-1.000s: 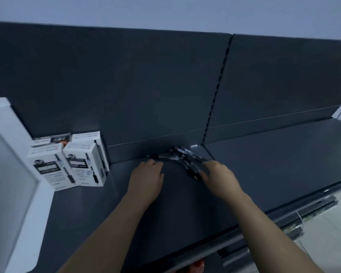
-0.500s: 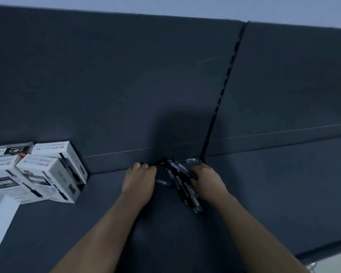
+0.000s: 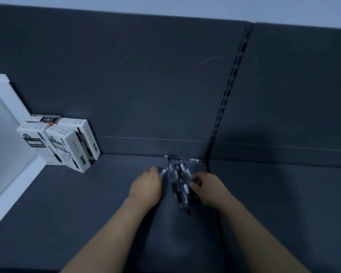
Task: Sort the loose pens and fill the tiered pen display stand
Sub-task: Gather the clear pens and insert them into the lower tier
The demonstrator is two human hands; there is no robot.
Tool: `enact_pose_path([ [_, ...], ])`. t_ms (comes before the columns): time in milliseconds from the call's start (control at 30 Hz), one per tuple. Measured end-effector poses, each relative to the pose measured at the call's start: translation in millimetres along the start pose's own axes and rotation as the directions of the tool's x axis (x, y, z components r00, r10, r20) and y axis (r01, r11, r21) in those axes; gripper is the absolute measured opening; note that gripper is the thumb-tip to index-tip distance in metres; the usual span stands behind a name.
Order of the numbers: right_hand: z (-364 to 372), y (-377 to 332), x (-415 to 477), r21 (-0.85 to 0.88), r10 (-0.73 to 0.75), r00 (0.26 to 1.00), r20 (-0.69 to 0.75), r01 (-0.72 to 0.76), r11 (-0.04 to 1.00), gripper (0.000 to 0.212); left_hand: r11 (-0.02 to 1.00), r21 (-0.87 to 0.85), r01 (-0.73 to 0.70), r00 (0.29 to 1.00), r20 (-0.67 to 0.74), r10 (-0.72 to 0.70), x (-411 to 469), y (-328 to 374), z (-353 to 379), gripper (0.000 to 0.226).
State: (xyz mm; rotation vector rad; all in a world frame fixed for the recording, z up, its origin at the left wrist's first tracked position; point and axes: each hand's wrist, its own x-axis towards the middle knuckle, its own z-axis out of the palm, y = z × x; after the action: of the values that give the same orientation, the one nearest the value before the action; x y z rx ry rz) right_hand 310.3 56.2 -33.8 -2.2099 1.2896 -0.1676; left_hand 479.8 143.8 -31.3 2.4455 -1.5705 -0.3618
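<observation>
At the back of the dark grey shelf (image 3: 87, 213), our right hand (image 3: 209, 190) curls round the bundle of black and clear pens (image 3: 178, 186); our left hand (image 3: 146, 184) touches them, and we cannot tell its grip.

The flat metal shelf (image 3: 87, 213) was dark grey. On it, slim plastic pens (image 3: 180, 186) were black and clear; rectangular cardboard boxes (image 3: 67, 146) white with black print.
</observation>
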Motion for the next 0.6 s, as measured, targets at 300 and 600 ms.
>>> enact_pose_path([
  [300,0,14,-1,0.027,-0.091,0.986,0.137,0.089,0.996,0.033,0.987,-0.005,0.160,0.987,0.030,-0.160,11,52,17,0.087],
  [600,-12,24,35,-0.075,-0.154,0.958,-0.243,0.139,0.987,0.032,0.954,-0.063,0.293,0.950,0.133,-0.283,27,62,9,0.099],
])
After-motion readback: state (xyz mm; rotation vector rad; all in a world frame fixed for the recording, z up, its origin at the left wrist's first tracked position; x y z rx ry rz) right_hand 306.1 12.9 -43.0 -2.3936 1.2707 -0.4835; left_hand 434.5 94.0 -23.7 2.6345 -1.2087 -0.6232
